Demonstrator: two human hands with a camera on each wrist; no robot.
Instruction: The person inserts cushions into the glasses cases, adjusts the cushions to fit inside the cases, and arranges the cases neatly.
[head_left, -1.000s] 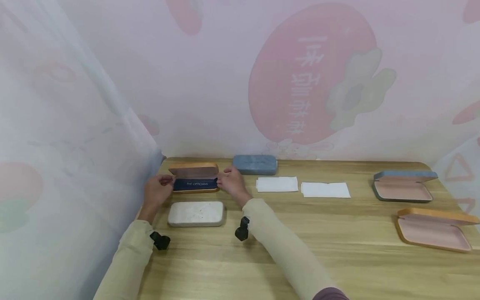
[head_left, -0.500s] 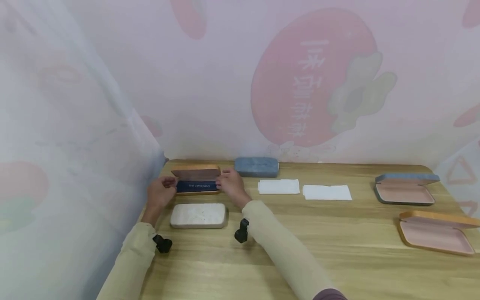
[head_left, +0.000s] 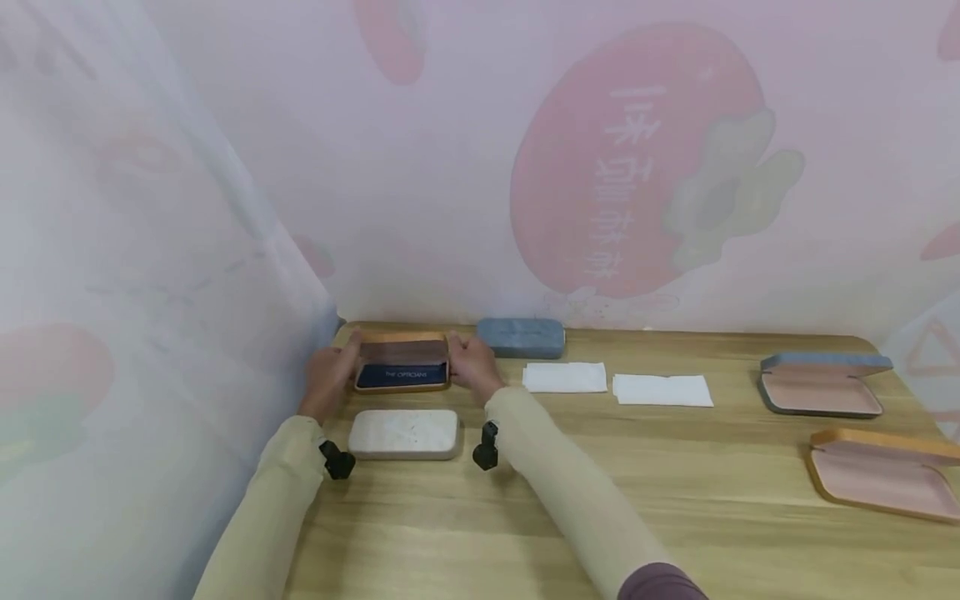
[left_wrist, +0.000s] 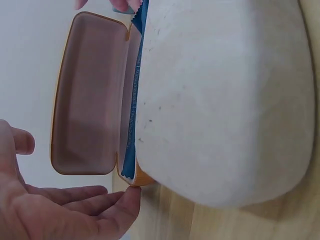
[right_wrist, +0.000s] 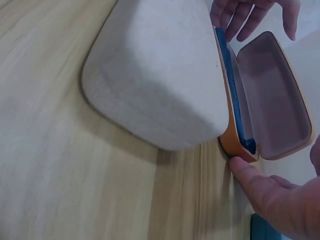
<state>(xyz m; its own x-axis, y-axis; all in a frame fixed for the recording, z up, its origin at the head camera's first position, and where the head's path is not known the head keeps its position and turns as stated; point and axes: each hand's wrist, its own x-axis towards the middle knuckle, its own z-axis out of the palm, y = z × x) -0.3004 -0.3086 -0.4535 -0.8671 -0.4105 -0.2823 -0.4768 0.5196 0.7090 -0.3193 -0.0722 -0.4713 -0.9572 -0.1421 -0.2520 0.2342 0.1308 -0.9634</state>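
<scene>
An orange glasses case (head_left: 402, 387) stands with its lid raised at the left back of the table. In it lies a dark blue cloth (head_left: 405, 376) lettered "THE OPTICIANS", with its zigzag edge showing in the left wrist view. My left hand (head_left: 327, 377) is at the case's left end, fingertips (left_wrist: 131, 196) touching the lower shell's corner and thumb apart from it. At the opposite end, my right hand (head_left: 474, 367) has a fingertip (right_wrist: 237, 162) against the shell. Just in front lies a closed cream glasses case (head_left: 405, 434), which partly hides the orange one in both wrist views.
A closed blue case (head_left: 521, 337) sits at the back edge, right of my right hand. Two folded white cloths (head_left: 565, 377) lie side by side farther right. On the far right are an open blue-grey case (head_left: 822, 392) and another open orange case (head_left: 885, 479).
Both hands have left the ends of the blue cloth and moved to the two ends of the orange case. The cloth lies lower inside the case. The head view has shifted slightly.
</scene>
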